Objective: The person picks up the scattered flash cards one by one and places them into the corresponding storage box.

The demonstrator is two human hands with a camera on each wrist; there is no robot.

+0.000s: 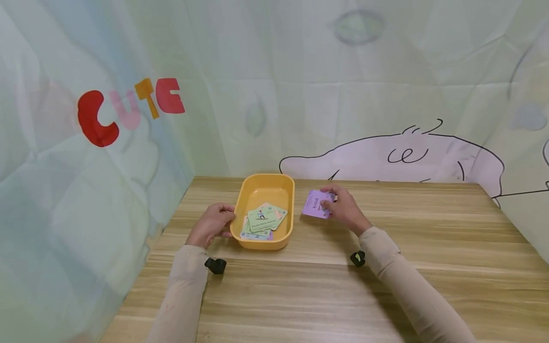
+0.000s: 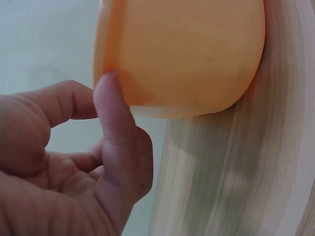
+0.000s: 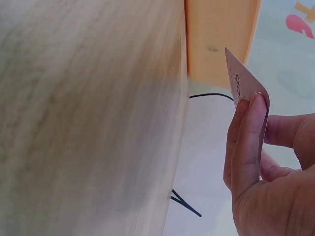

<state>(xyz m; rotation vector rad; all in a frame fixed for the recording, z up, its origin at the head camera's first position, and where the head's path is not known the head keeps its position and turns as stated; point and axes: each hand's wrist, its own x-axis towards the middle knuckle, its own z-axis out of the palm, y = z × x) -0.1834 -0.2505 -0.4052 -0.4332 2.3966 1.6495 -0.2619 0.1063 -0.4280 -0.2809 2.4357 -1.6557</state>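
Note:
A yellow plastic bin [image 1: 262, 245] stands on the table with several picture cards [image 1: 267, 218] piled loosely inside. My left hand [image 1: 212, 224] pinches the bin's left rim; the left wrist view shows fingers [image 2: 115, 113] on the bin wall [image 2: 197, 59]. Off the bin's right side, my right hand [image 1: 343, 207] holds a purple card [image 1: 315, 204] printed with "park". In the right wrist view that card [image 3: 246, 81] is pinched between thumb and fingers, raised off the table and seen nearly edge-on.
The wood-grain table [image 1: 283, 305] runs back to a printed cloth wall [image 1: 240, 95]. Another cloth wall with "CUTE" lettering [image 1: 98, 124] rises along the left edge. Each wrist carries a small black device [image 1: 216, 266].

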